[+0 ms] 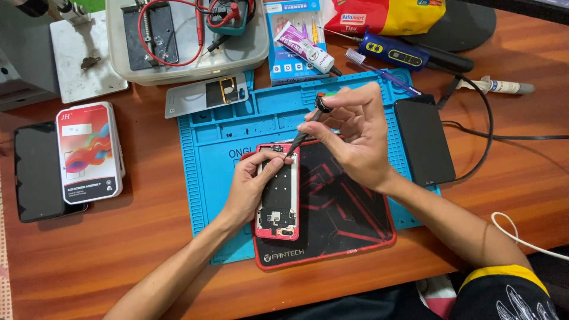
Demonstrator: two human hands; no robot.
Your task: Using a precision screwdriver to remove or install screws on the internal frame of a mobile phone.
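Note:
An opened red phone (278, 207), with its inner parts showing, lies on a black and red mat (349, 207) that rests on a blue work mat (216, 148). My left hand (252, 184) grips the phone's upper left edge and holds it down. My right hand (352, 133) holds a small screwdriver (308, 127) by its black cap, with the tip set on the phone's top end.
A boxed screen part (89, 151) and a dark phone (37, 172) lie at the left. A grey phone back cover (204, 93), a white tray (189, 35) with red leads, a glue tube (305, 48), a blue electric tool (394, 53), a black power bank (424, 142) with cable sit around.

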